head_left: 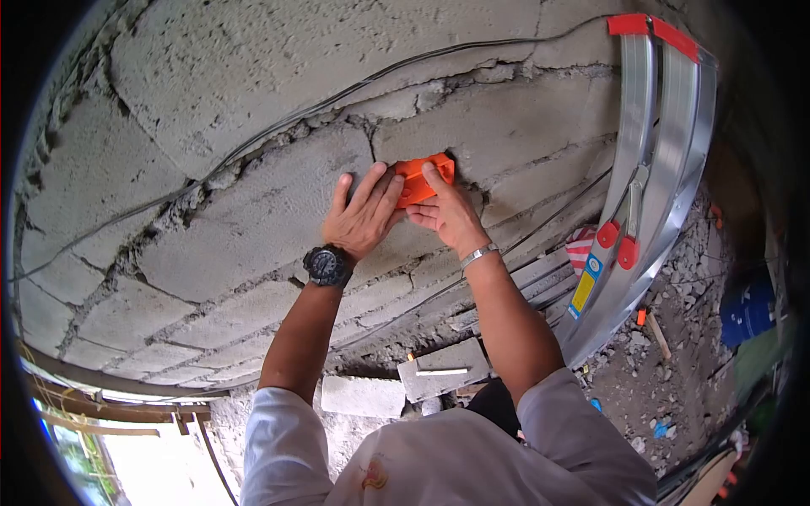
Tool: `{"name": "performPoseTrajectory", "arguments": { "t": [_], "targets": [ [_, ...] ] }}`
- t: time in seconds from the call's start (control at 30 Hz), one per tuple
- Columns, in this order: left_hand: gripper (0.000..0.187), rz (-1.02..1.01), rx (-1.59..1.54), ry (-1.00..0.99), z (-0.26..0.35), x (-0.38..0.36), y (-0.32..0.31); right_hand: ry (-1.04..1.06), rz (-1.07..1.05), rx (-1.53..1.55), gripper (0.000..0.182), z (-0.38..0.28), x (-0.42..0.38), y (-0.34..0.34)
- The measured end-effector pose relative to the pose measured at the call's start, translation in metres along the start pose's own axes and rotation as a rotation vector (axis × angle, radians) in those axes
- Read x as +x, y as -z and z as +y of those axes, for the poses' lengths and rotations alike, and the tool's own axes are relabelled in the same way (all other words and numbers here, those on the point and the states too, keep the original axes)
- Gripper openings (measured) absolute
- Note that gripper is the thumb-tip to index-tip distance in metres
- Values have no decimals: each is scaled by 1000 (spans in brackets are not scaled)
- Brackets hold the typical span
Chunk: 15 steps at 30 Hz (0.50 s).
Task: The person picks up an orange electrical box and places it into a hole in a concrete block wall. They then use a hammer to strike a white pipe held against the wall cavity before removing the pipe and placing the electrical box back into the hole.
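Far left: I'm facing a rough block wall [253, 194] with cracked mortar joints and a thin cable [278, 126] running across it in a long arc. Nothing of mine is touching that cable.

My left hand [364, 215], the one with the black watch [326, 265], is lying flat on the blocks, fingers spread and released, its fingertips resting against the left edge of the orange box [424, 179]. It's bracing, not gripping.

The orange box is sitting in a chipped recess in the wall, at a mortar joint, slightly tilted. How deep it sits I can't tell.

My right hand [447, 215], with the silver bracelet [479, 254], is pressing on the box from below and right, index finger laid over its face, other fingers curled under. Pushing contact rather than a closed grasp.

Step in hand, as I'm judging it: seating the box into the recess. Next move likely needs even pressure from both hands to square it with the wall face, watching that it isn't cocking at one corner.

Right: an aluminium ladder [650, 169] with red caps is leaning on the wall, well apart from my hands. Below, loose blocks [363, 395] and rubble [675, 329] are lying on the ground.
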<state>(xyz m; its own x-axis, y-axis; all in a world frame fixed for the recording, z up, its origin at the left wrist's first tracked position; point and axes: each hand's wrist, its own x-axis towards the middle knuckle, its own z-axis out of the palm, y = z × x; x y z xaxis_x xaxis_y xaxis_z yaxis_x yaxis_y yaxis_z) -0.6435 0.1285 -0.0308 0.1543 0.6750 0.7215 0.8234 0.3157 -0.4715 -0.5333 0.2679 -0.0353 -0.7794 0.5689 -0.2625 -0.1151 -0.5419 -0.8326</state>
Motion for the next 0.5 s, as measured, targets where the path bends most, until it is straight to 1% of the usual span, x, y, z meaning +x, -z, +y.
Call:
{"name": "performPoseTrajectory", "arguments": {
  "t": [0.03,0.07,0.1,0.23,0.3,0.33,0.37,0.43,0.47,0.5],
  "targets": [
    [59,-2,-26,2,0,0,1,-4,-3,-11,55,-1,-2,0],
    [63,-8,14,-12,-1,-1,-1,-9,-9,-43,59,-3,-4,1],
    [63,-5,17,-2,-2,1,-1,-13,-16,-77,62,-6,-6,-1],
    [63,-11,0,-4,-3,0,7,-14,19,-91,61,2,6,1],
    [65,-40,-128,-16,-7,2,16,29,9,-8,58,4,6,2],
    [67,-60,-184,-30,-11,0,22,29,-2,-26,58,5,6,3],
    [67,-54,-175,-15,-14,-6,27,39,-14,-22,59,6,5,4],
    [64,-13,-305,84,-23,-21,35,48,-26,-10,59,4,6,3],
    [62,-63,-255,149,-31,-28,36,62,-22,-18,60,4,7,5],
    [62,-71,-263,157,-34,-31,36,70,-15,-32,61,6,6,6]
  ]
}}
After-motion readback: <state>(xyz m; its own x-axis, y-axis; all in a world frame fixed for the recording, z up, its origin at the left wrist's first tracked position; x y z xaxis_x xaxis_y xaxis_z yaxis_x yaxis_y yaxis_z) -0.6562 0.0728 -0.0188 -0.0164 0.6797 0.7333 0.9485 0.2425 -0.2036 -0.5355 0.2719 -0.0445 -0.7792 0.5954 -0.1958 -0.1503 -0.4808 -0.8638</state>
